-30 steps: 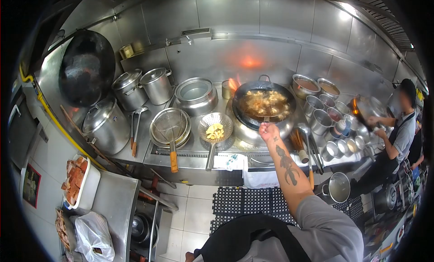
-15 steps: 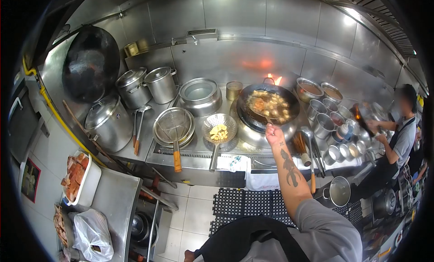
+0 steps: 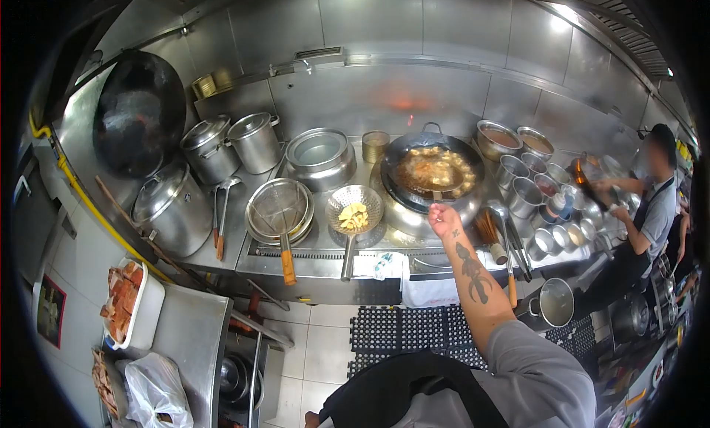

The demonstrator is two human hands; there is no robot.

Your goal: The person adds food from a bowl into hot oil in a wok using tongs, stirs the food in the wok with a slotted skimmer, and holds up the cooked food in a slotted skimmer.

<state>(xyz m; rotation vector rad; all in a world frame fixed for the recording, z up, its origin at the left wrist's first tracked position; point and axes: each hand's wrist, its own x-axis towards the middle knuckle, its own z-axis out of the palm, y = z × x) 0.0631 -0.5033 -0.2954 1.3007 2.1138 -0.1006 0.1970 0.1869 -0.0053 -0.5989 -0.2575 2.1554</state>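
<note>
My right hand (image 3: 444, 219) is closed at the near rim of a black wok (image 3: 396, 151), around a short tan handle (image 3: 437, 196) that is mostly hidden by the fingers. Browned pieces of food (image 3: 436, 171) lie in bubbling liquid inside the wok, which sits on a round metal burner ring. To the left, a perforated strainer ladle (image 3: 349, 239) holds pale yellow slices (image 3: 353, 217). Of my left hand (image 3: 311, 419), just a small part shows at the bottom edge; its fingers cannot be made out.
Left of the strainer stand a wire-mesh strainer (image 3: 285, 250) and lidded pots (image 3: 254, 143). Metal containers (image 3: 525, 195), a brush (image 3: 488, 236) and ladles lie right of the wok. A co-worker (image 3: 654, 206) stands further right. A white tub (image 3: 151, 302) of meat sits lower left.
The flame behind the wok has shrunk to a small flicker. The food and liquid in the wok have shifted. My right hand keeps its place at the near rim; the view has moved slightly.
</note>
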